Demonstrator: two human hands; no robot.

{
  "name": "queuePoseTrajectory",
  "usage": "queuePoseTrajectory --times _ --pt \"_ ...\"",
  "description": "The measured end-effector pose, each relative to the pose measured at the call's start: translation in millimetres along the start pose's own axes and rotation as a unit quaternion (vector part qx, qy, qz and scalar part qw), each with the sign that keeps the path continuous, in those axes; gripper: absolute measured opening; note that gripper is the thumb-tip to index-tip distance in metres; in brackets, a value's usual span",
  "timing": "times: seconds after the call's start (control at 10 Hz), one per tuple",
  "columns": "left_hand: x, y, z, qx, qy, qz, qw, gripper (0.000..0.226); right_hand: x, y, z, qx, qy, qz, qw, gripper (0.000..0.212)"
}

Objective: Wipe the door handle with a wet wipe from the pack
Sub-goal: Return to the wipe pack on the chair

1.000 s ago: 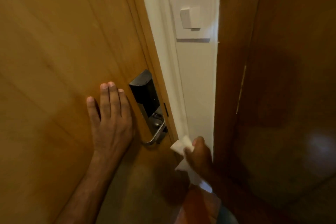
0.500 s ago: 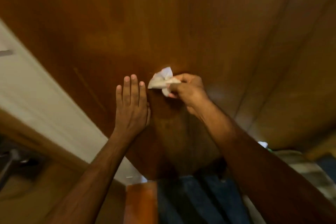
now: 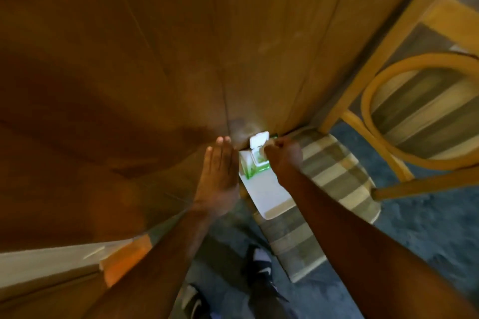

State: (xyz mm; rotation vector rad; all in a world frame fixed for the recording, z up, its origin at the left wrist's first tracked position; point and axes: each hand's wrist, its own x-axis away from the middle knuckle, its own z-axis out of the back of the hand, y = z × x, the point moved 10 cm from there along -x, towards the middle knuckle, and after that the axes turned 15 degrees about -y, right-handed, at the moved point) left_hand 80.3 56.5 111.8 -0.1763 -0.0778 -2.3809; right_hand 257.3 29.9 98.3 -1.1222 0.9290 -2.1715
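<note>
Head view, pretty blurry, so no readable writing on the pack (image 3: 255,164); it's just white with green print and its flip lid (image 3: 259,140) stands open. There's a swoosh-like mark on the dark shoe (image 3: 261,265) down on the blue carpet (image 3: 427,228), but I can't call the brand. The pack sits on the striped cushion (image 3: 334,171) of a stool, right against the wood panel (image 3: 181,46). Right hand (image 3: 283,154) is curled, fingertips pinched together at the pack's opening; can't tell whether its grip has a wipe. Left hand (image 3: 219,176) is flat, fingers straight and together, just left of the pack, holding nothing. A wooden chair (image 3: 414,111) stands to the right. The door handle isn't in view.
</note>
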Motion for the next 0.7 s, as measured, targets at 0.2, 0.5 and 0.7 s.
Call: queuePoseTrajectory --times 0.2,0.5,0.7 --pt "-40 45 -125 0.038 -0.139 0.03 0.989 0.094 -45 175 -31 0.099 -0.092 -0.116 0.984 0.024" --pt "-48 31 -207 0.039 -0.195 0.047 0.979 0.081 -96 250 -62 0.317 -0.05 -0.101 0.942 0.02" --pt "-38 18 -174 0.034 -0.2 0.052 0.978 0.08 -92 225 -70 0.413 -0.103 -0.131 0.896 0.034"
